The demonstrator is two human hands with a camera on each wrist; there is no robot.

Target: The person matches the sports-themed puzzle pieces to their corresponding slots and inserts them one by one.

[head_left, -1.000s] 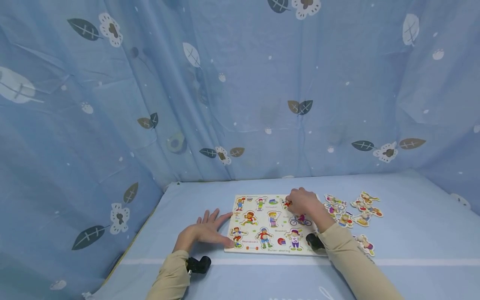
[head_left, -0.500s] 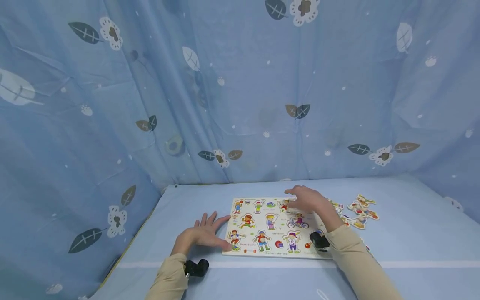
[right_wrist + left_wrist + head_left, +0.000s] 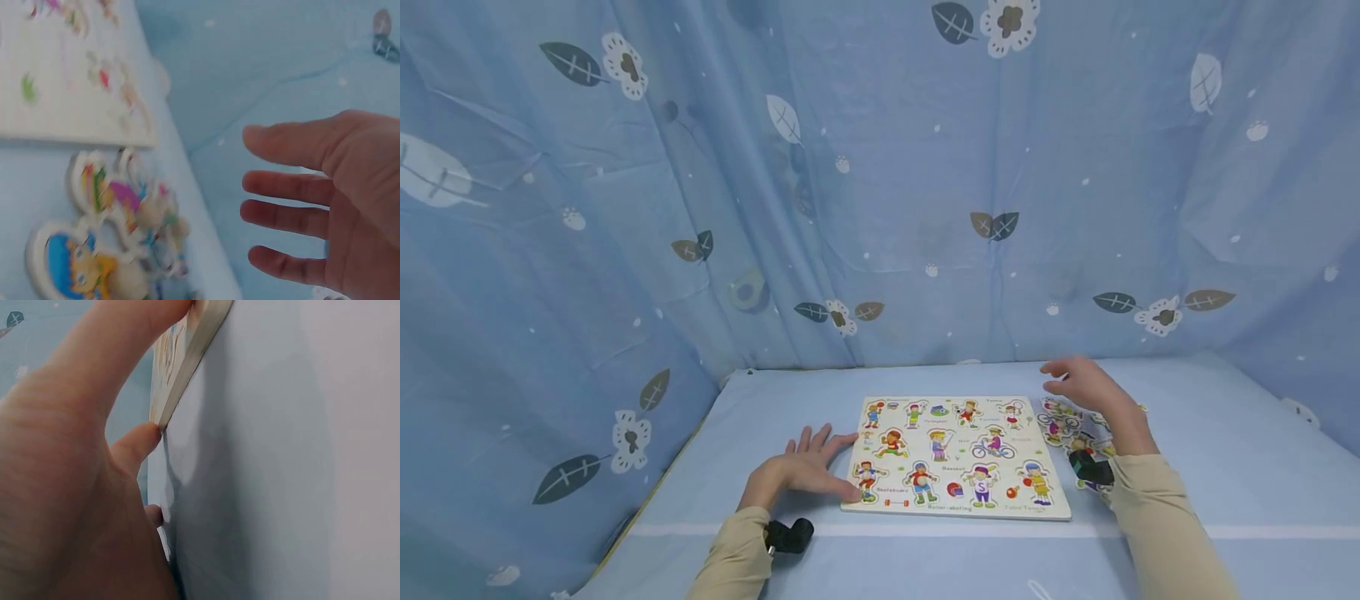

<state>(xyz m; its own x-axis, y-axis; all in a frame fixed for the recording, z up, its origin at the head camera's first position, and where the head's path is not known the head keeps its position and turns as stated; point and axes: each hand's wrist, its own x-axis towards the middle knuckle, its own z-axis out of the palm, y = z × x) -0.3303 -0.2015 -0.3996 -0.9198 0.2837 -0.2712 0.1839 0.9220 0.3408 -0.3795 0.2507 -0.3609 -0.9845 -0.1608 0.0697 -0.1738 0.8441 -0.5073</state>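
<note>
Hovering, the right hand [image 3: 1093,392], fingers [image 3: 287,219] loose and empty, is nearer the pieces [image 3: 1060,428], five o'clock from those fingers and three o'clock from the board [image 3: 918,450]. The board's long axis runs nine-to-three; the left hand [image 3: 803,472], spread, ungrasping, touches its eight o'clock corner.

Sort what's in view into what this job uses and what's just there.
In the job:
puzzle board
loose puzzle pieces
left hand, touching the board
right hand, near the pieces

Just there:
patterned curtain
blue table cover
black wrist devices
</note>
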